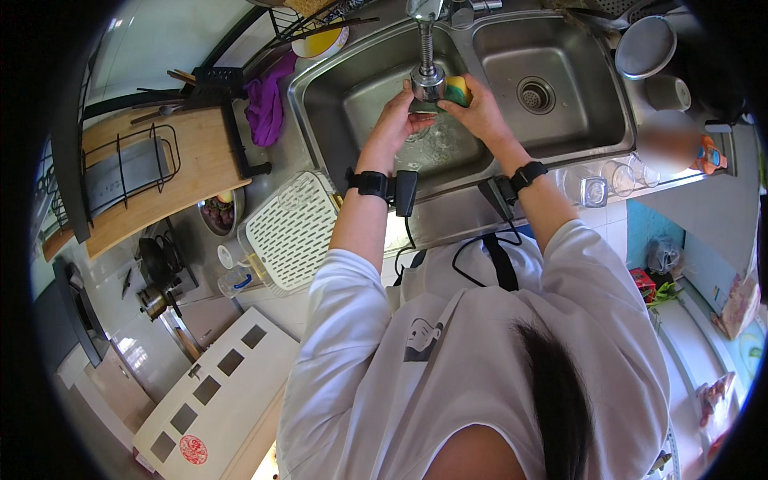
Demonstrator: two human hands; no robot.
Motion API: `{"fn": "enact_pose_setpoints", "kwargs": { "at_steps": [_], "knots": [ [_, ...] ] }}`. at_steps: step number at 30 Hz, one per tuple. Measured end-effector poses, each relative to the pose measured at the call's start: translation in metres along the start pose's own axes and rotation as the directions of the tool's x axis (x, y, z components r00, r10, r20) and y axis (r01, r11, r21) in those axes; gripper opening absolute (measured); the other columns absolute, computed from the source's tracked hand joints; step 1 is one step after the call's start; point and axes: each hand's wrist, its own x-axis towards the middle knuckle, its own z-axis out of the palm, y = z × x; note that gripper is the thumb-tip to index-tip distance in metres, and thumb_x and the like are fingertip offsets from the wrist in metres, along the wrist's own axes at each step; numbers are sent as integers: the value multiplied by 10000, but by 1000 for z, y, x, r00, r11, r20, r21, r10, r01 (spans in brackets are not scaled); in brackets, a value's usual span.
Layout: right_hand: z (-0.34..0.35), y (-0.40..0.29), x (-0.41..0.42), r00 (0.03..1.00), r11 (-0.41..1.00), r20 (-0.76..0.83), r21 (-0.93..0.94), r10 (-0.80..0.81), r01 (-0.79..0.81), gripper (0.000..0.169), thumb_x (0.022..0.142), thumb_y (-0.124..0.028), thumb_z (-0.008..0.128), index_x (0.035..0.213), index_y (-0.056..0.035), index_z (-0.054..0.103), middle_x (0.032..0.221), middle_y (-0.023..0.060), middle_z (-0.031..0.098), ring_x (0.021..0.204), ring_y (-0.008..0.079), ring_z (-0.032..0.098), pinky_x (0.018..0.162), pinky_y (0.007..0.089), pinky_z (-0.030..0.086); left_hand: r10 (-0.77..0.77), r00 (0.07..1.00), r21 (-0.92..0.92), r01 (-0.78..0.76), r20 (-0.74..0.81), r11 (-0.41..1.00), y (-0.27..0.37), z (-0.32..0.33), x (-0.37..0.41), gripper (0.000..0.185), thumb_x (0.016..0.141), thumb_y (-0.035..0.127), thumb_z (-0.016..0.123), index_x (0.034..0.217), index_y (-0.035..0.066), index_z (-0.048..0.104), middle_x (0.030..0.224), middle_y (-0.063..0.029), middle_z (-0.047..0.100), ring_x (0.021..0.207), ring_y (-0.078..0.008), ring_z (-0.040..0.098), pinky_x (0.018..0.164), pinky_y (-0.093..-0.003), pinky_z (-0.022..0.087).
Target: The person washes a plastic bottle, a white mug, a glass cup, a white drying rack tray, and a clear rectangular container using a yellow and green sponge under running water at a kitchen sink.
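Both my hands are over the left basin (366, 96) of a double stainless-steel sink, beside the spray head of the faucet (428, 84). My right hand (477, 114) grips a yellow and green sponge (457, 91) just right of the spray head. On the other side, my left hand (399, 117) is raised with its fingers curved under the spray head; something clear, perhaps a glass, seems to be between the hands, but I cannot tell whether the left hand holds it. Water splashes on the basin floor below.
Right of the basin lies a second basin (536, 96) with a drain. Clear glasses (585, 187) stand along the sink's front right edge. At left are a white slotted draining tray (294, 231), a purple cloth (265, 108), a yellow bowl (321, 43) and a wooden board (204, 150).
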Motion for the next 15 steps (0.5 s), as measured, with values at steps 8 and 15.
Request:
{"fn": "enact_pose_setpoints", "kwargs": {
  "at_steps": [8,15],
  "knots": [
    [24,21,-11,914,859,-6,344,406,-379,262,730,-134,702,934,-39,567,856,97,598,787,162,583,609,321,474,273,961,-60,-275,-42,960,-20,11,7,442,840,217,635,1211,59,456,1016,-49,569,857,-142,578,736,-270,496],
    [8,14,-25,642,228,458,676,615,-701,244,774,-98,681,997,-79,583,846,31,615,741,147,585,570,275,477,512,824,270,-564,242,780,-20,3,-5,542,790,72,681,1264,60,419,1113,-23,518,1005,-117,505,848,-231,412]
  ]
}}
